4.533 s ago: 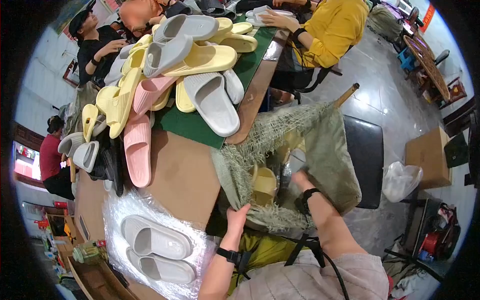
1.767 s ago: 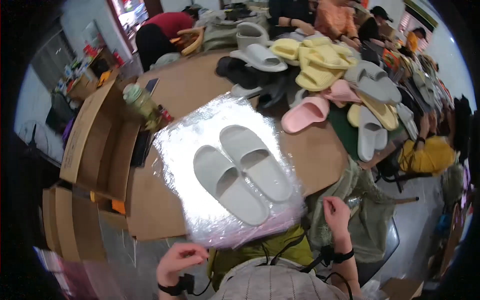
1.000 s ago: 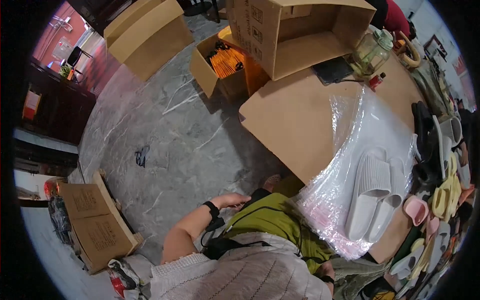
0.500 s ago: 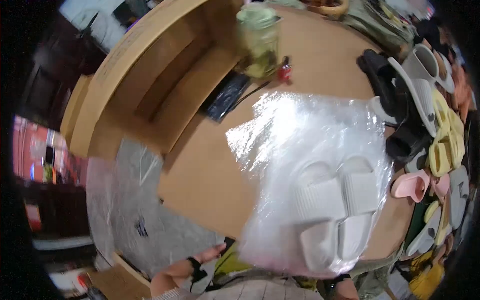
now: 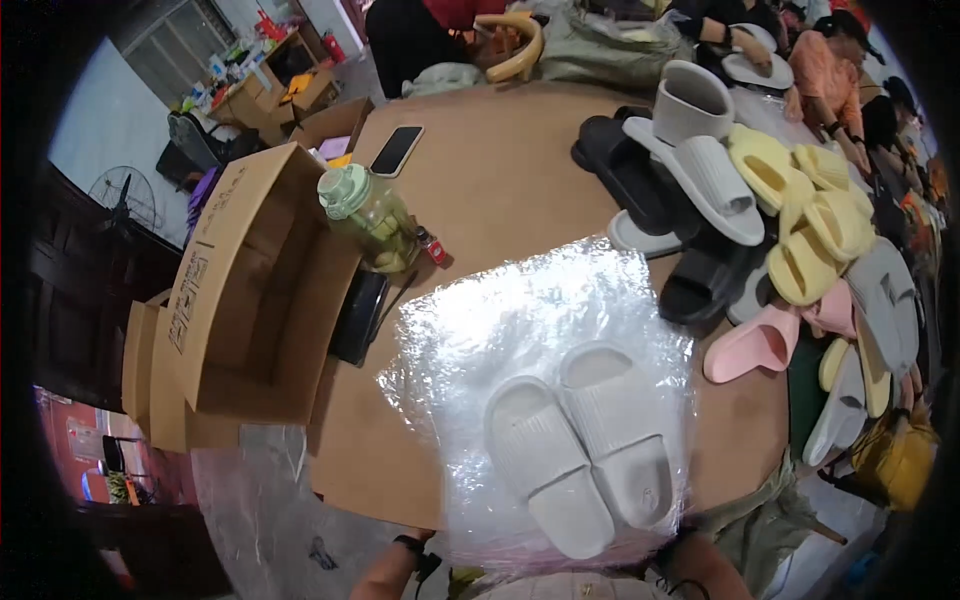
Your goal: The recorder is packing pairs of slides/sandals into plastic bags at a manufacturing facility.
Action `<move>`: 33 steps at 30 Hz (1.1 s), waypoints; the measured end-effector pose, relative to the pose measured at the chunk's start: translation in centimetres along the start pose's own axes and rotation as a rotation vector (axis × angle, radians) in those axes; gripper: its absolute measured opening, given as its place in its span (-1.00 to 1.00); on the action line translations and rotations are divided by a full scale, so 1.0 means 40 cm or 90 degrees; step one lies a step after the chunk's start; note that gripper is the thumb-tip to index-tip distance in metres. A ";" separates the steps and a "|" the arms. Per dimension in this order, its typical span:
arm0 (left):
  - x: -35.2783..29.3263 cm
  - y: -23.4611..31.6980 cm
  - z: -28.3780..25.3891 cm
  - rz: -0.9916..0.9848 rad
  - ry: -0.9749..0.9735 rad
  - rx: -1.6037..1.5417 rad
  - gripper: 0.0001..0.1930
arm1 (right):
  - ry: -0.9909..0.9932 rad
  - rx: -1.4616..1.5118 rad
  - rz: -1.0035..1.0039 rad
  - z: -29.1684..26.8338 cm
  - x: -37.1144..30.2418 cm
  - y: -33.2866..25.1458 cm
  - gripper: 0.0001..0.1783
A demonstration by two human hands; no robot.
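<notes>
A pair of light grey slides, the left slipper (image 5: 545, 450) and the right slipper (image 5: 625, 420), lies side by side on clear plastic bags (image 5: 470, 340), open toes toward me. The shiny bags are spread over the cardboard-topped table and reach its near edge. My left hand (image 5: 420, 536) is at that edge, left of the bags, its fingers hidden. My right hand (image 5: 688, 542) is at the edge right of the slippers, almost wholly hidden; only the wrist and forearm show plainly. What either hand touches cannot be made out.
An open cardboard box (image 5: 270, 300) stands left, beside a green-lidded bottle (image 5: 370, 215), a small red bottle (image 5: 431, 246), a black wallet-like item (image 5: 358, 318) and a phone (image 5: 397, 151). Piled slippers (image 5: 715, 190) in several colours fill the right side. Other people (image 5: 830, 85) are beyond.
My view has swung, so the box, bottles and far table edge show more fully. The slippers now appear turned the other way in the picture. My left hand is closer to the table edge.
</notes>
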State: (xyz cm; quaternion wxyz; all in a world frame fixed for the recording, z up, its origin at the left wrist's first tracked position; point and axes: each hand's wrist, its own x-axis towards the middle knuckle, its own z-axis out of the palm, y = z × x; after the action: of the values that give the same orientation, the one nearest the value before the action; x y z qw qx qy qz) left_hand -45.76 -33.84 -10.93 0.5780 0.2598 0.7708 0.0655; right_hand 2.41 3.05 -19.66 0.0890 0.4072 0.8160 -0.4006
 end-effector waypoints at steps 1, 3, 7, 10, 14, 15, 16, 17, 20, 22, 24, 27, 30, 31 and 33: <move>0.001 -0.060 0.009 0.009 0.016 0.023 -0.37 | 0.012 -0.008 -0.013 -0.002 0.009 0.002 -0.67; 0.011 -0.115 0.018 0.022 0.033 0.068 -0.38 | 0.025 -0.022 -0.026 0.033 -0.035 0.014 -0.67; 0.046 -0.102 0.041 0.033 0.049 0.165 -0.39 | 0.036 -0.036 -0.033 0.161 -0.192 -0.015 -0.67; 0.092 -0.061 0.016 0.078 0.084 0.240 -0.41 | 0.078 -0.064 -0.043 0.196 -0.245 -0.007 -0.67; 0.091 -0.059 -0.032 0.126 0.170 0.297 -0.42 | 0.124 -0.133 -0.098 0.125 -0.231 -0.002 -0.67; 0.100 -0.040 -0.043 0.137 0.195 0.310 -0.43 | 0.136 -0.150 -0.114 0.092 -0.209 -0.005 -0.67; 0.040 0.099 -0.014 0.171 0.211 0.205 -0.51 | 0.150 -0.175 -0.080 0.074 -0.248 0.041 -0.67; 0.026 0.134 -0.011 0.207 0.201 0.204 -0.51 | 0.165 -0.207 -0.066 0.095 -0.238 0.185 -0.67; -0.170 0.047 0.000 0.054 0.169 0.288 -0.54 | 0.036 -0.238 0.126 -0.065 -0.339 -0.184 -0.62; -0.297 0.134 0.012 0.010 0.171 0.492 -0.62 | -0.033 -0.282 0.162 -0.050 -0.480 -0.153 -0.60; -0.266 0.117 -0.016 0.003 -0.043 0.614 -0.69 | -0.238 -0.332 0.113 -0.010 -0.551 -0.101 -0.63; -0.239 0.132 -0.030 0.006 -0.031 0.560 -0.70 | -0.238 -0.337 0.093 -0.046 -0.472 -0.051 -0.63; -0.227 0.167 -0.054 0.006 -0.029 0.518 -0.71 | -0.242 -0.327 0.077 -0.070 -0.418 -0.043 -0.63; -0.225 0.176 -0.062 0.006 -0.029 0.505 -0.71 | -0.243 -0.323 0.072 -0.074 -0.403 -0.042 -0.63; -0.227 0.191 -0.066 0.005 -0.031 0.476 -0.72 | -0.250 -0.315 0.063 -0.084 -0.384 -0.035 -0.63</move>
State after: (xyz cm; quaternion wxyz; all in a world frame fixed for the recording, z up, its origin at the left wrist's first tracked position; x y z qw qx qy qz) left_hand -43.94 -31.09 0.79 0.4610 0.4573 0.7266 -0.2248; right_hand 12.02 -4.12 -9.39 0.3605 0.3274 0.8351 -0.2559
